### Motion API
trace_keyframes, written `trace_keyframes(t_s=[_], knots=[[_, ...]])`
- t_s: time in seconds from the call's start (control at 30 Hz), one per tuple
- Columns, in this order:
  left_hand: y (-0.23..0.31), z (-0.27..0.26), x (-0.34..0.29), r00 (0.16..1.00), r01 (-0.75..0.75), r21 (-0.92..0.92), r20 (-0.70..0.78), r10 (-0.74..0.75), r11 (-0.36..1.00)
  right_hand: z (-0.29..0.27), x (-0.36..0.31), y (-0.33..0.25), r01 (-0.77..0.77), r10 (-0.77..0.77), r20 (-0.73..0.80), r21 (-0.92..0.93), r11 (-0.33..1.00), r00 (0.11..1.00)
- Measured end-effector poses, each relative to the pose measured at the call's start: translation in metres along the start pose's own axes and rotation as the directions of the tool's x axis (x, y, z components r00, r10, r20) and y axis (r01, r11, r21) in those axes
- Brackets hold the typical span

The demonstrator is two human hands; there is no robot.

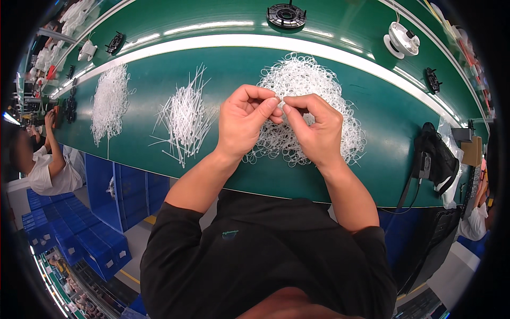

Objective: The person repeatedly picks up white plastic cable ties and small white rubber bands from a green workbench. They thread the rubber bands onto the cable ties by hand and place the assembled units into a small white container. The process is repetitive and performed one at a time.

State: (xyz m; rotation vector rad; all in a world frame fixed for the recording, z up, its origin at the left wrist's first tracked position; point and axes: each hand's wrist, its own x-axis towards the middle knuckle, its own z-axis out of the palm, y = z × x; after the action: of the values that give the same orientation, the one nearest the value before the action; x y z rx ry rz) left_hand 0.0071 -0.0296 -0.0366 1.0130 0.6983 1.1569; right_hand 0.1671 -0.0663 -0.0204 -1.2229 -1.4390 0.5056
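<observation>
In front of my chest, above the near part of a big pile of looped white cable ties (pixel 303 74), my two hands meet fingertip to fingertip. My left hand (pixel 245 118) is closed in a pinch of thumb and forefinger, its other fingers curled. Facing it, my right hand (pixel 317 127) pinches too. Between the fingertips is a small piece of white cable tie (pixel 281 101), mostly hidden and hard to separate from the pile behind. Left of my left forearm lies a heap of straight white cable ties (pixel 184 117).
Another pile of white ties (pixel 110 101) lies far left on the green table (pixel 388 138). Beyond a white strip, black round parts (pixel 287 17) and a white housing (pixel 402 40) sit on a green surface. A black bag (pixel 433 154) rests at right. Blue bins (pixel 127 186) stand below left, near another person (pixel 53 170).
</observation>
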Motion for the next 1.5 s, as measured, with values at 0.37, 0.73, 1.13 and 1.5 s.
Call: trace_keyframes(t_s=[0.37,0.73,1.13,1.5], knots=[[0.001,0.001,-0.001,0.999,0.007,0.121,0.036,-0.011,0.993,-0.001,0.001,-0.002,-0.017,0.017,0.019,-0.009,1.000,1.000],[0.008,0.002,0.000,0.994,-0.032,0.359,0.108,-0.007,0.933,-0.004,-0.001,-0.004,-0.107,0.105,0.062,0.027,0.994,0.993],[0.037,-0.036,-0.005,0.975,-0.216,0.788,0.147,0.164,0.577,-0.007,0.004,0.000,-0.012,0.017,0.030,-0.153,0.988,0.999],[0.061,-0.106,-0.016,0.963,0.248,0.966,-0.254,0.090,0.066,-0.014,0.012,0.008,-0.019,0.016,-0.016,-0.177,0.984,1.000]])
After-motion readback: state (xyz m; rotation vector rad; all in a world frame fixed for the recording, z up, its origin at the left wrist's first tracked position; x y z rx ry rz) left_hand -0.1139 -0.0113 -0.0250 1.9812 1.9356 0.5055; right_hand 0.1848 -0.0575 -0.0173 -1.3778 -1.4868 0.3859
